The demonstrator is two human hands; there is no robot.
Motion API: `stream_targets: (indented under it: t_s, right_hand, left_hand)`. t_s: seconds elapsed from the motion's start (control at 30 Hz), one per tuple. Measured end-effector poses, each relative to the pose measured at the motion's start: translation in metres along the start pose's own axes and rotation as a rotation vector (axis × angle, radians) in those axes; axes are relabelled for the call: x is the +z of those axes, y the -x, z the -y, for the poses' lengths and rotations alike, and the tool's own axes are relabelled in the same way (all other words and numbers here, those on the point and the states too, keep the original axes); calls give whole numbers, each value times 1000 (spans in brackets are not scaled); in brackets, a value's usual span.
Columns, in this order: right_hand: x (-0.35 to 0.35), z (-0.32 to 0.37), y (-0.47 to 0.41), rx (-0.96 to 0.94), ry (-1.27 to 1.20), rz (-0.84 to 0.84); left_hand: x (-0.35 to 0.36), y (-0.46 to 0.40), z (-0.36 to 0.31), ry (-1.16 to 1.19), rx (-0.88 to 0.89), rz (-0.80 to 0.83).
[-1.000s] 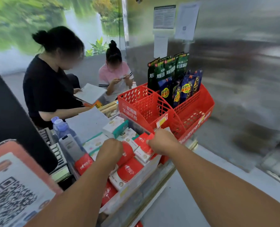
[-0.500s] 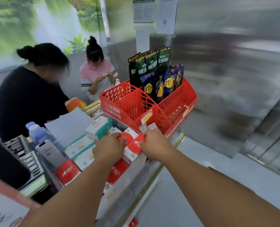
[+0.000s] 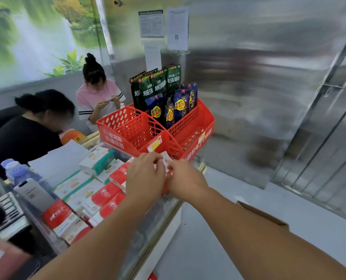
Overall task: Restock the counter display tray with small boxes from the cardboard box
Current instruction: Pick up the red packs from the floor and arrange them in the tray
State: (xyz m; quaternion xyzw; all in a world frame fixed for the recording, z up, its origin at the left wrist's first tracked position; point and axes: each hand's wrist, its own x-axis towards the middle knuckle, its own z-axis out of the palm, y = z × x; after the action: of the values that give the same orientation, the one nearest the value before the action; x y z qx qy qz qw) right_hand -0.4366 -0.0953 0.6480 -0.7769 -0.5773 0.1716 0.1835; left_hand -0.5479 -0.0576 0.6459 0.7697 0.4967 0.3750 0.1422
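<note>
One small box (image 3: pixel 166 161) pinched between two hands (image 3: pixel 164 176).

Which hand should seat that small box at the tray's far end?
Right, probably. The right hand sits nearest the red-and-white box beside the red basket; the left hand only pinches its near edge.

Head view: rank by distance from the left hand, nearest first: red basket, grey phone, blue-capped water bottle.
From the left hand:
1. Red basket, just beyond the hand, up and slightly right.
2. Grey phone, standing at the tray's left end.
3. Blue-capped water bottle, behind the phone, farthest left.
</note>
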Motion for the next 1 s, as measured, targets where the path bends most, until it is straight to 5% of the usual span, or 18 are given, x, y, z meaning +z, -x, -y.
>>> stream_targets:
  t_s: [0.13, 0.53, 0.73, 1.0]
  right_hand:
    - [-3, -26, 14, -30, 31, 14]
    - [69, -133, 47, 196, -43, 77]
    - [160, -194, 26, 285, -60, 129]
    - [409, -303, -8, 415, -163, 283]
  left_hand:
    - [22, 25, -24, 29, 55, 127]
    - [123, 100, 17, -82, -194, 651]
    - [209, 151, 119, -184, -252, 911]
    - [365, 248, 317, -331, -433, 1010]
